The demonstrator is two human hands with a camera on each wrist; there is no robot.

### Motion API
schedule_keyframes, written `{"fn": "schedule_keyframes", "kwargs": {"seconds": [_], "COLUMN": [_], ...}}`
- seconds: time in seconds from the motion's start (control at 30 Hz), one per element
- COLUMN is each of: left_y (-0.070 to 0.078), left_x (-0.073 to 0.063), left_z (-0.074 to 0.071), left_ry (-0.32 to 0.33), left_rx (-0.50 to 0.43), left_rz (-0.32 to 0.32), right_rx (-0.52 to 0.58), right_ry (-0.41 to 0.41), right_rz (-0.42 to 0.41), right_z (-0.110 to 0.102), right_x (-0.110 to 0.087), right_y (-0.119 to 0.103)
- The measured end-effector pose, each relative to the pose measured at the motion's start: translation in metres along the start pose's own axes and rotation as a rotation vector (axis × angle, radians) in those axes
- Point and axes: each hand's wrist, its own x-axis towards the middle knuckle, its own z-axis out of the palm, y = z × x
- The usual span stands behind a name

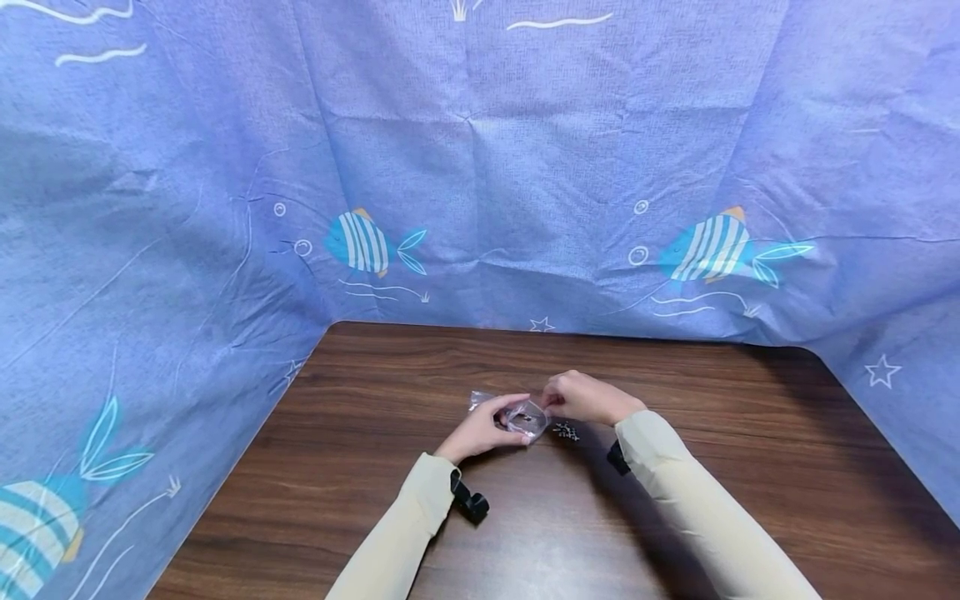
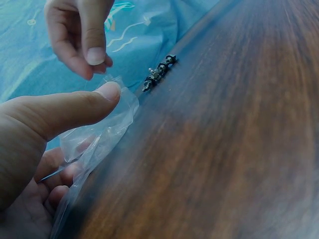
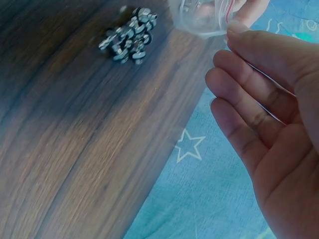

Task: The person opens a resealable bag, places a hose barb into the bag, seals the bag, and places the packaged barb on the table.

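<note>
My left hand [image 1: 480, 432] holds a clear plastic zip bag [image 2: 97, 142] between its thumb and fingers, a little over the table. The bag's mouth faces right, and a small dark bit shows through the plastic in the head view. At that mouth, the right hand [image 1: 588, 397] pinches the rim with thumb and forefinger; its other fingers are loosely bent in the right wrist view. A red zip line runs by the thumb tip. Just below the right hand lies a small heap of silver and dark metal pieces [image 3: 130, 37] that look like screws.
The brown wood-grain table [image 1: 360, 500] has its far edge beyond the hands. A blue cloth [image 1: 525, 167] with fish and stars hangs behind and at both sides. Black straps with cameras [image 1: 470, 500] sit on the wrists.
</note>
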Motion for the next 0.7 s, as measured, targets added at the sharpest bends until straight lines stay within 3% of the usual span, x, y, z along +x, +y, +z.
{"fn": "schedule_keyframes", "kwargs": {"seconds": [0.3, 0.7], "left_y": [-0.002, -0.003], "left_x": [0.002, 0.001], "left_z": [0.000, 0.001], "left_ry": [0.000, 0.004], "left_rx": [0.008, 0.005], "left_rz": [-0.011, -0.012], "right_rx": [0.012, 0.008], "right_ry": [-0.035, -0.095], "right_rz": [0.081, 0.109], "right_z": [-0.002, 0.004], "right_x": [-0.015, -0.031], "right_y": [0.009, 0.020]}}
